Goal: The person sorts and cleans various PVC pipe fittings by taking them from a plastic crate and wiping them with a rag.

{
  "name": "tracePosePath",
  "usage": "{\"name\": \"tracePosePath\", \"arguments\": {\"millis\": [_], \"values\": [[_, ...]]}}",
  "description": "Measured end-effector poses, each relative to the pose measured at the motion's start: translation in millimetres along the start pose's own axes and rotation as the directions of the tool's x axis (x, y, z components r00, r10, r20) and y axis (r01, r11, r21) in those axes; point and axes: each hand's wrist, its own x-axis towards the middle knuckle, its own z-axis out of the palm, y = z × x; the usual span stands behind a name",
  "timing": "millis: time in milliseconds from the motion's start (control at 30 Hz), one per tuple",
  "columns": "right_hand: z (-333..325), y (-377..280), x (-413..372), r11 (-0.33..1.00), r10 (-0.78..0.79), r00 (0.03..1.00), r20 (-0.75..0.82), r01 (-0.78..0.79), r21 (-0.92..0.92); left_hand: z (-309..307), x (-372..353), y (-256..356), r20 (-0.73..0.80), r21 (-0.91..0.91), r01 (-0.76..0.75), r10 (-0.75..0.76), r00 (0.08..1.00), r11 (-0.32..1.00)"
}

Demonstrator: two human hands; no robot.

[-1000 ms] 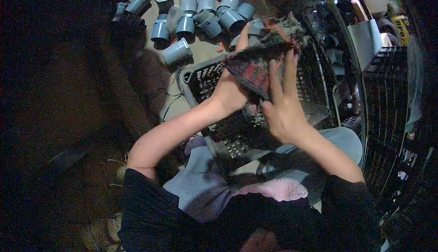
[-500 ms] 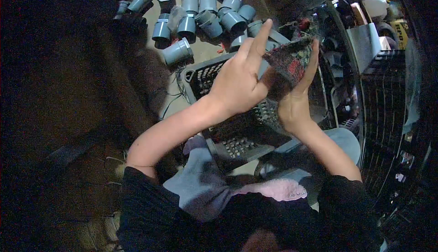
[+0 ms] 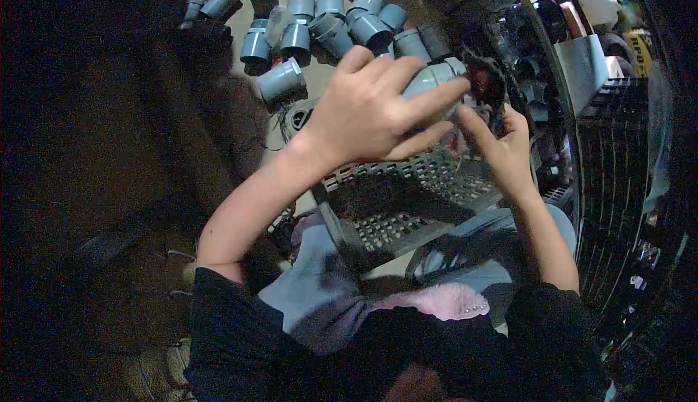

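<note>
My left hand (image 3: pixel 382 104) reaches over the black crate, its fingers bent around a light grey plastic pipe fitting (image 3: pixel 435 76). The fitting shows between the fingers, and part of it is covered by them. Just to the right, my right hand (image 3: pixel 505 144) has its thumb and fingers curled at a dark red and black cloth (image 3: pixel 486 83). That cloth lies against the fitting's right end. Shadow and motion blur hide exactly where the right fingertips grip it.
Below the hands stands a black perforated crate (image 3: pixel 392 238). Several grey pipe fittings (image 3: pixel 280 80) lie on the floor beyond it. On the right are a dark slatted rack (image 3: pixel 614 176) and a yellow box (image 3: pixel 638 53). A pink cloth (image 3: pixel 443 301) lies near my lap.
The patterned cloth, earlier spread between both hands, is now bunched at upper right. My left hand has turned over the fitting, which shows more. The right hand has shifted right, its fingers more bent.
</note>
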Motion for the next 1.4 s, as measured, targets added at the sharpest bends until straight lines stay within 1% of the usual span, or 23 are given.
{"name": "tracePosePath", "arguments": {"millis": [33,67,100,133,167,200,300,400,500,600,700,800,900,933,1000,1100,1133,1200,1233,1267,1300,1367,1400], "values": [[0,0,0,1.000,0.006,1.000,-0.012,-0.006,0.024,0,0,-3,-0.009,-0.016,-0.002,0.002,1.000,1.000],[1,0,0,0.999,0.012,1.000,-0.025,-0.011,0.050,2,0,-8,-0.024,-0.129,0.062,-0.066,0.998,0.990],[1,0,0,0.997,0.020,0.999,-0.037,-0.017,0.077,6,0,-11,-0.064,-0.278,0.152,-0.176,0.982,0.949],[2,0,0,0.997,0.017,0.998,-0.053,-0.012,0.075,11,-1,-13,-0.086,-0.423,0.227,-0.288,0.954,0.877],[2,1,1,0.997,0.012,0.997,-0.070,-0.007,0.073,16,-1,-15,-0.091,-0.559,0.284,-0.398,0.913,0.779],[2,1,2,0.998,0.006,0.996,-0.085,0.000,0.069,20,0,-15,-0.104,-0.572,0.323,-0.457,0.883,0.754],[2,1,3,0.998,-0.015,0.994,-0.111,0.021,0.060,20,-4,-12,0.157,-0.703,0.489,-0.557,0.815,0.516],[-1,-1,2,0.978,0.163,0.981,-0.101,-0.148,0.144,13,-2,-9,0.170,-0.673,0.463,-0.490,0.855,0.576],[2,-5,2,0.996,0.054,0.988,-0.141,-0.044,0.074,9,-1,-11,0.151,-0.584,0.409,-0.401,0.904,0.701],[0,-5,2,0.993,0.105,0.985,-0.135,-0.096,0.071,12,-1,-13,0.029,-0.488,0.307,-0.336,0.942,0.817],[1,0,2,0.995,0.082,0.985,-0.154,-0.073,0.062,7,-1,-13,-0.009,-0.459,0.252,-0.289,0.957,0.852],[3,2,1,0.996,-0.088,0.977,-0.194,0.089,-0.003,6,0,-14,-0.058,-0.391,0.181,-0.221,0.974,0.903],[-1,-1,0,0.982,0.132,0.976,-0.173,-0.104,0.158,8,0,-12,-0.101,-0.207,0.031,-0.053,0.994,0.978],[0,0,0,0.990,0.091,0.976,-0.195,-0.068,0.124,11,-1,-11,-0.106,-0.182,0.041,-0.061,0.992,0.983],[3,3,1,0.999,0.008,0.972,-0.234,0.004,0.051,10,-2,-10,-0.104,-0.115,0.017,-0.029,0.994,0.993],[8,4,1,0.995,-0.008,0.962,-0.272,0.036,0.096,6,0,-7,-0.113,-0.028,-0.020,0.017,0.993,0.999],[6,5,0,0.995,0.016,0.962,-0.274,0.010,0.095,5,1,-5,-0.117,-0.003,-0.032,0.031,0.993,0.999],[1,7,-1,0.995,0.065,0.959,-0.276,-0.042,0.089,4,2,4,-0.131,-0.011,-0.038,0.036,0.991,0.999],[1,7,-1,0.991,0.070,0.955,-0.287,-0.034,0.126,4,2,6,-0.141,-0.012,-0.041,0.039,0.989,0.999],[3,5,-3,0.986,0.074,0.952,-0.297,-0.027,0.162,3,0,4,-0.123,-0.109,-0.026,0.012,0.992,0.994],[4,4,-3,0.980,0.079,0.948,-0.307,-0.018,0.198,7,0,3,-0.173,-0.234,-0.004,-0.038,0.984,0.972],[9,-4,-2,0.984,0.059,0.934,-0.353,0.005,0.178,19,-1,-2,-0.248,-0.473,0.017,-0.152,0.957,0.881],[9,-8,-2,0.985,0.051,0.925,-0.377,0.015,0.170,20,-4,1,-0.151,-0.511,0.127,-0.234,0.960,0.850]]}}
